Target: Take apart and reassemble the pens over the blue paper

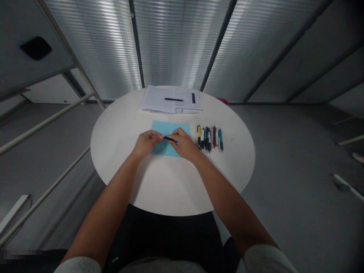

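Observation:
Over a light blue sheet point(160, 151), my two hands meet at a dark pen point(168, 138) with a blue end. My left hand point(146, 144) pinches the pen's left end, where something thin and silvery shows at the fingertips. Around the right part of the pen, the fingers of my right hand point(183, 144) are closed, with the blue end showing beside them. To the right of that hand lies a row of several pens point(209, 138) with yellow, white, green, pink and dark barrels. One green pen point(220, 140) lies slightly apart at the row's right.
The round white table point(170, 189) carries a stack of printed papers point(159, 99) at its far side, with a black pen point(174, 99) on top. Pale metal rails point(48, 123) stand left of the table. A ribbed translucent partition point(170, 45) rises behind it.

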`<state>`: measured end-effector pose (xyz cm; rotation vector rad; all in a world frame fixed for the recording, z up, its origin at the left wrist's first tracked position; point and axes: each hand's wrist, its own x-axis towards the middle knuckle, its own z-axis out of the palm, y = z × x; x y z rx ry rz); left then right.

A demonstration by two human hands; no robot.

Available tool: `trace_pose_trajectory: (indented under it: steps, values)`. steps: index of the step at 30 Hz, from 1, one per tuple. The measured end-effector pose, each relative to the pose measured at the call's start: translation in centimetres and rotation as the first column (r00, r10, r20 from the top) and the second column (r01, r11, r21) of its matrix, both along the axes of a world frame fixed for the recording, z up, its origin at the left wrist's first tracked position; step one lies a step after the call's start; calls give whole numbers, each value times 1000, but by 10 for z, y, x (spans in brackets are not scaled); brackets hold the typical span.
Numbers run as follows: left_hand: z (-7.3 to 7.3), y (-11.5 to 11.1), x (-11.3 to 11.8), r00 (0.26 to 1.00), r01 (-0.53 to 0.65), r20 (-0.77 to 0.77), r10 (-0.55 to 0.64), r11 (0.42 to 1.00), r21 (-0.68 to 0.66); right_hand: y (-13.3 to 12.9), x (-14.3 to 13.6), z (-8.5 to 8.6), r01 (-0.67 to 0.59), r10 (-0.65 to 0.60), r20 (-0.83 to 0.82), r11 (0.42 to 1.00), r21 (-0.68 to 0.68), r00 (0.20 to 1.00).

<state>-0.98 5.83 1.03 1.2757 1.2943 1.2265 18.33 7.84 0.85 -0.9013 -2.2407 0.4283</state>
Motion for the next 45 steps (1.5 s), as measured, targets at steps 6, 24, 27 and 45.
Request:
trace_pose_trajectory:
  steps: [6, 24, 27, 45]
  values:
    - [0, 1, -1, 999, 28, -24, -27, 999, 44, -3, -1, 3, 16, -16, 32, 1000, -12, 999]
    - [-3, -1, -6, 988, 155, -37, -153, 986, 56, -3, 6, 10, -51, 46, -49, 992, -116, 998]
    - [-5, 0, -8, 984, 150, -112, -140, 985, 82, -2, 3, 6, -46, 41, -45, 993, -113, 998]
    - [-8, -2, -5, 954, 181, -256, -158, 981, 69, 2, -1, -7, -2, -21, -113, 980, -201, 993]
